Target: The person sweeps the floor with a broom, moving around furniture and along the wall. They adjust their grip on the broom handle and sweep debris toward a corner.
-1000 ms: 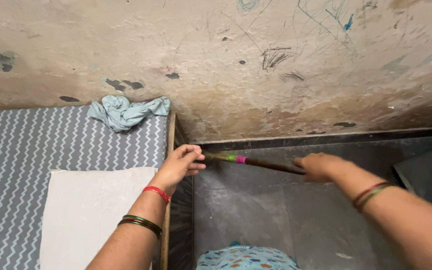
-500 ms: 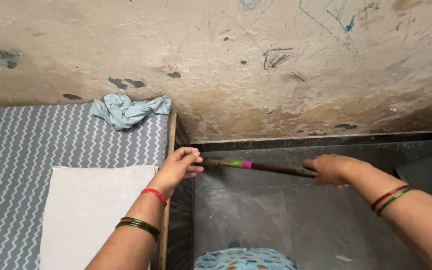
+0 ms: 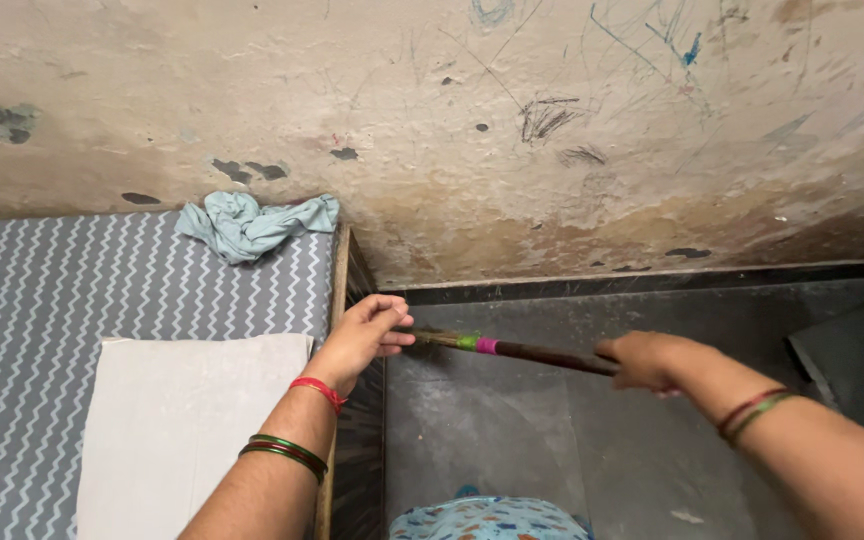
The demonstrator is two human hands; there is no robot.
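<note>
Your left hand (image 3: 367,335) and right hand (image 3: 642,360) are both closed on the stick (image 3: 522,350), mid-frame beside the bed (image 3: 337,280). Sweeping underway; next, keep hold firm and draw it clear.

The right hand (image 3: 642,360) now grips the dark stick (image 3: 542,353) farther from the bed frame (image 3: 337,290) than a second ago; the left hand (image 3: 362,335) sits slightly lower beside that frame.
</note>
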